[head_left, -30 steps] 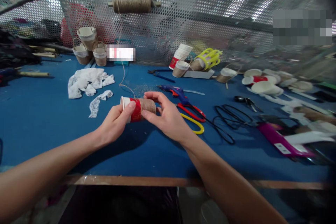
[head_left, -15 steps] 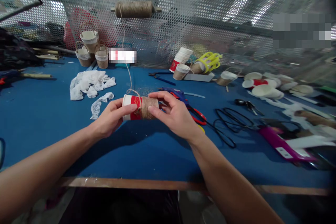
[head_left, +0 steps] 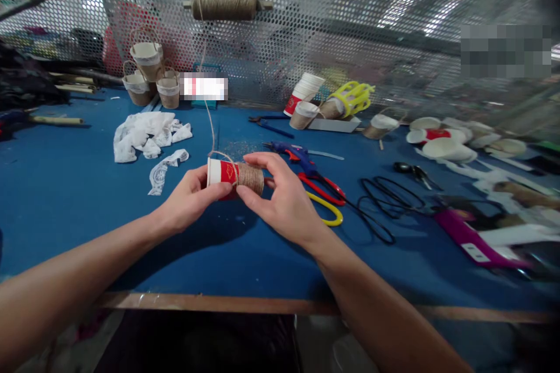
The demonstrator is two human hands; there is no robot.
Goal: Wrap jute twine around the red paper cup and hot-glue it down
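Note:
Between my hands a red and white paper cup (head_left: 228, 171) lies on its side above the table, its right part wrapped in rows of jute twine (head_left: 251, 178). My left hand (head_left: 195, 195) grips the cup at its white rim end, thumb along the near side. The wrapped end is held in my right hand (head_left: 280, 192), fingers over the far side and thumb on the near edge of the twine. From the cup a loose strand (head_left: 211, 128) climbs to a twine spool (head_left: 224, 5) on a rod at the mesh wall.
Lace strips (head_left: 146, 131) lie to the left, with small twine-wrapped baskets (head_left: 149, 61) behind. On the right are a glue gun (head_left: 297, 154), scissors (head_left: 328, 210), a black cable (head_left: 389, 198), a purple power strip (head_left: 476, 236) and stacked paper cups (head_left: 305, 93).
My right thumb has shifted left along the twine and the cup has turned slightly. More of the yellow scissor handle shows beside my right hand. The view has shifted a little.

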